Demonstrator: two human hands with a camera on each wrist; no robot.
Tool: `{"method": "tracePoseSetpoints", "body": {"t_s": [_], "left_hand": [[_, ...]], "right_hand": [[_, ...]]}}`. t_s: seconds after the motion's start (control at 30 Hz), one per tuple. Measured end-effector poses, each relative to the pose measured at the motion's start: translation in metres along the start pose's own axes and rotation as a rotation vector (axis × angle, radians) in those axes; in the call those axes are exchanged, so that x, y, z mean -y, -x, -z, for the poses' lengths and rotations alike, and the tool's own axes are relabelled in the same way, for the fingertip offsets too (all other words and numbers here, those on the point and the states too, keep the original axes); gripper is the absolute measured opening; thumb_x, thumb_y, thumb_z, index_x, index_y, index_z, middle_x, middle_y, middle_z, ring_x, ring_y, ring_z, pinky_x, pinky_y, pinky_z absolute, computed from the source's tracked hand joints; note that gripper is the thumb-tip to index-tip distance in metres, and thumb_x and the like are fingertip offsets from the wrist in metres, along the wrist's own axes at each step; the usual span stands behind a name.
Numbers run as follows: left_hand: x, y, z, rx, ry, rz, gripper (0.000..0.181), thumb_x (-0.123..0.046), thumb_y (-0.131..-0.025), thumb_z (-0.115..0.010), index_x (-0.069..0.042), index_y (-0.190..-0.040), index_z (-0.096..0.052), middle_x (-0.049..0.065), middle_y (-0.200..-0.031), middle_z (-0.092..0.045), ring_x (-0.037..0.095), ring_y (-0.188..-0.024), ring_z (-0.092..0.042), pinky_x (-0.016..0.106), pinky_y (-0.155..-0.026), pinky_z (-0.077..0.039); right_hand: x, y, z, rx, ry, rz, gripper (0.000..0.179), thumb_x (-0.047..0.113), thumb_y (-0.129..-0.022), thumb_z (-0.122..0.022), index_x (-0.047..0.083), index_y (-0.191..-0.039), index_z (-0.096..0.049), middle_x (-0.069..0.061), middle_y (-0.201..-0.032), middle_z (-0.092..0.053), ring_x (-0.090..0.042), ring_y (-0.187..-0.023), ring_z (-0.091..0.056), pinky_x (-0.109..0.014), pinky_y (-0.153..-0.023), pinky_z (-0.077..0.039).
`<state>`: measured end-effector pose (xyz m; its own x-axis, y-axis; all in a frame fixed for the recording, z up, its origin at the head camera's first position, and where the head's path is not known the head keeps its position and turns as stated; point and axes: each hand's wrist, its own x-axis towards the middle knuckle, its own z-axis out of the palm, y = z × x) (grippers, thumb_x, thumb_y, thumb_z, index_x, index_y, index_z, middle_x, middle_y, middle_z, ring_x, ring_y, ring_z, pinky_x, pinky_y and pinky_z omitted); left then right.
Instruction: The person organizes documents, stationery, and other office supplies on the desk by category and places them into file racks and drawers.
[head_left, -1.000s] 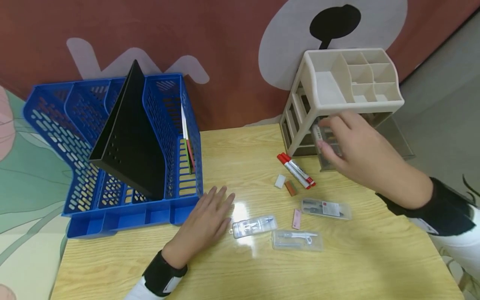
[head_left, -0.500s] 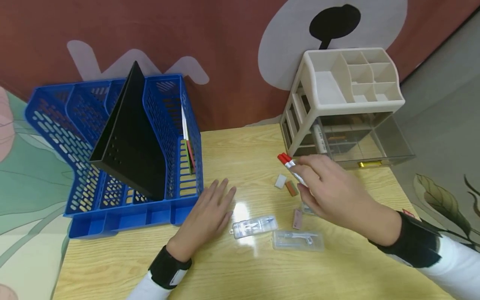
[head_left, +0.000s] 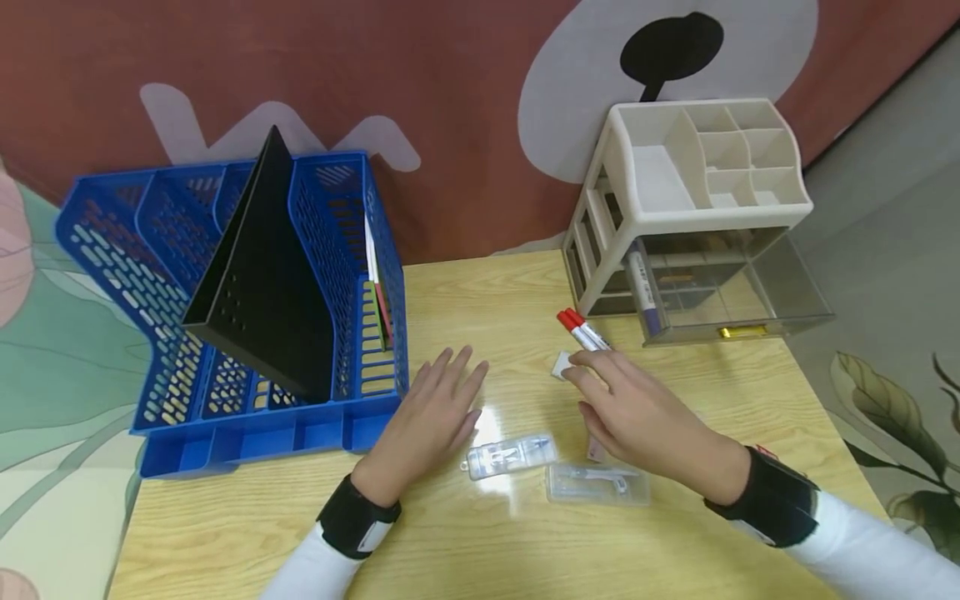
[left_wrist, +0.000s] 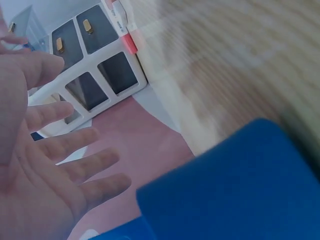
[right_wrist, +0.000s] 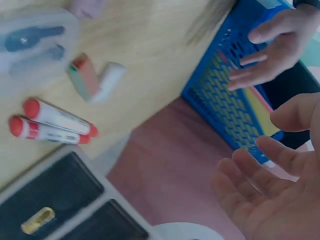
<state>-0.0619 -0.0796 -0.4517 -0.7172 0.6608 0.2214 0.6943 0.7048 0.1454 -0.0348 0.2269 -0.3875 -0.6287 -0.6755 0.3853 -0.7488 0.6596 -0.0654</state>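
My left hand [head_left: 430, 408] is spread with straight fingers at the front right corner of the blue file rack [head_left: 247, 442], holding nothing. Over the small items, my right hand [head_left: 637, 408] has loosely bent fingers, and the right wrist view shows nothing in them. Its fingertips overlap the white eraser [head_left: 561, 364] in the head view. A brown and green eraser [right_wrist: 84, 76] lies beside the white one, hidden under the hand from above. Two red-capped markers [head_left: 582, 329] lie just beyond. Nearer are a pink eraser [head_left: 596, 450] and a clear case with a compass [head_left: 597, 483].
A cream drawer organizer [head_left: 716, 218] stands at the back right. Its clear drawer [head_left: 750, 321] is pulled out, with a purple-ended marker [head_left: 643, 292] inside. Another clear case [head_left: 512, 455] lies between the hands. A black folder [head_left: 270, 292] leans in the rack.
My right hand has let go of the marker in the drawer and come down left, past the red-capped markers, to the erasers. My left hand has shifted slightly right.
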Motion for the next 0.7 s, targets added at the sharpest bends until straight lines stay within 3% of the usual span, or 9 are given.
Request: {"method": "tracePoseSetpoints", "body": {"t_s": [0.23, 0.47, 0.7], "left_hand": [[-0.004, -0.013, -0.001, 0.026, 0.013, 0.006, 0.062, -0.033, -0.102, -0.064, -0.011, -0.156, -0.044, 0.019, -0.163, -0.040, 0.042, -0.148, -0.042, 0.059, -0.117, -0.041], [-0.009, -0.025, -0.009, 0.098, 0.033, 0.022, 0.060, -0.035, -0.104, -0.059, -0.012, -0.157, -0.043, 0.018, -0.164, -0.039, 0.041, -0.150, -0.039, 0.058, -0.120, -0.037], [-0.013, -0.034, -0.015, 0.145, 0.026, 0.024, 0.062, -0.038, -0.104, -0.058, -0.013, -0.158, -0.041, 0.018, -0.165, -0.037, 0.040, -0.150, -0.039, 0.057, -0.120, -0.037]], "right_hand": [[-0.018, 0.015, -0.028, 0.027, -0.052, -0.092, 0.043, 0.000, -0.080, -0.075, -0.005, -0.122, -0.063, -0.023, -0.118, -0.065, -0.039, -0.107, -0.066, -0.048, -0.088, -0.060], [-0.043, 0.029, -0.048, 0.111, -0.029, -0.242, 0.044, 0.001, -0.083, -0.078, -0.007, -0.123, -0.062, -0.028, -0.118, -0.061, -0.040, -0.102, -0.066, -0.049, -0.083, -0.061], [-0.063, 0.037, -0.065, 0.097, -0.024, -0.323, 0.040, -0.004, -0.082, -0.077, -0.008, -0.117, -0.058, -0.025, -0.095, -0.062, -0.031, -0.076, -0.062, -0.038, -0.060, -0.057]]}}
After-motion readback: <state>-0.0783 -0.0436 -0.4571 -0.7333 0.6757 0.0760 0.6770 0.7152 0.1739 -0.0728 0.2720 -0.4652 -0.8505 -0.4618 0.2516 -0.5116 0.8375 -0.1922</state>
